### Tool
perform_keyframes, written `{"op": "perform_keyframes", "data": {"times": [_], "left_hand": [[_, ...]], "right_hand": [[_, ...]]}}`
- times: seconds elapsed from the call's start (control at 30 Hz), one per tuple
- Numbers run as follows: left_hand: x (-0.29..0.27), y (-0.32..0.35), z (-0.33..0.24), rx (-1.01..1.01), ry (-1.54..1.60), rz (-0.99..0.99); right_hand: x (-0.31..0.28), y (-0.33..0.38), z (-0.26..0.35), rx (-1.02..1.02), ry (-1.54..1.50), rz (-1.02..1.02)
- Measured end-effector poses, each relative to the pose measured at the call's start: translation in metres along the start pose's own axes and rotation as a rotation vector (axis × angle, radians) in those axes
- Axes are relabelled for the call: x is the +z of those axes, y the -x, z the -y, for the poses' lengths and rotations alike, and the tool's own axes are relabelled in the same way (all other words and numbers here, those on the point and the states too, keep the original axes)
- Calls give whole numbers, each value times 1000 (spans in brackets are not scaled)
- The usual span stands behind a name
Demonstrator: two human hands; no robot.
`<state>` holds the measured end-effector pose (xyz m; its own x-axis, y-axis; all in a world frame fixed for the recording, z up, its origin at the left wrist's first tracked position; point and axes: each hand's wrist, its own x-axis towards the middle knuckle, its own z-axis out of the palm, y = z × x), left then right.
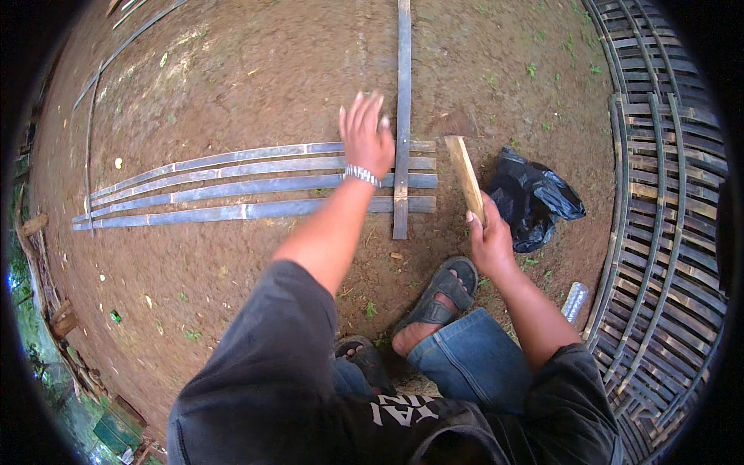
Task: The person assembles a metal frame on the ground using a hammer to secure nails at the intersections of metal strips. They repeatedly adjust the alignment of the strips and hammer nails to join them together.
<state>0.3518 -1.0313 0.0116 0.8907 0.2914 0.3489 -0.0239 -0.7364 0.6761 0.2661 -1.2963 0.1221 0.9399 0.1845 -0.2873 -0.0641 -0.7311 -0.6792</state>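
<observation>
Several long bamboo slats (256,168) lie side by side on the ground, and one upright slat (402,85) crosses over their right ends. My left hand (366,139), with a metal watch band at the wrist, is over the top slat just left of the crossing. Its fingers are stretched out and hold nothing. Right of the crossing, my right hand (490,240) grips the wooden handle of a hammer (466,174). The hammer's head is smeared by motion, so its shape is unclear. Small nail heads seem to show on the upright slat.
A black plastic bag (535,198) lies beside my right hand. Finished-looking bamboo slat panels (659,201) are stacked along the right. A clear plastic bottle (574,301) lies near them. My sandalled foot (442,298) is below the slats. Another thin strip (91,147) crosses their left ends.
</observation>
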Motion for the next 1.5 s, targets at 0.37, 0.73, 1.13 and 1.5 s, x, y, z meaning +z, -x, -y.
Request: {"op": "perform_keyframes", "data": {"times": [0.37, 0.73, 1.13, 1.5], "left_hand": [[74, -112, 9, 398, -512, 587], [76, -112, 26, 411, -408, 509], [73, -113, 26, 388, -366, 509], [73, -111, 27, 378, -341, 493]], "right_hand": [[8, 16, -14, -52, 11, 66], [23, -22, 2, -171, 79, 60], [13, -30, 11, -421, 156, -50], [16, -25, -2, -492, 179, -61]]}}
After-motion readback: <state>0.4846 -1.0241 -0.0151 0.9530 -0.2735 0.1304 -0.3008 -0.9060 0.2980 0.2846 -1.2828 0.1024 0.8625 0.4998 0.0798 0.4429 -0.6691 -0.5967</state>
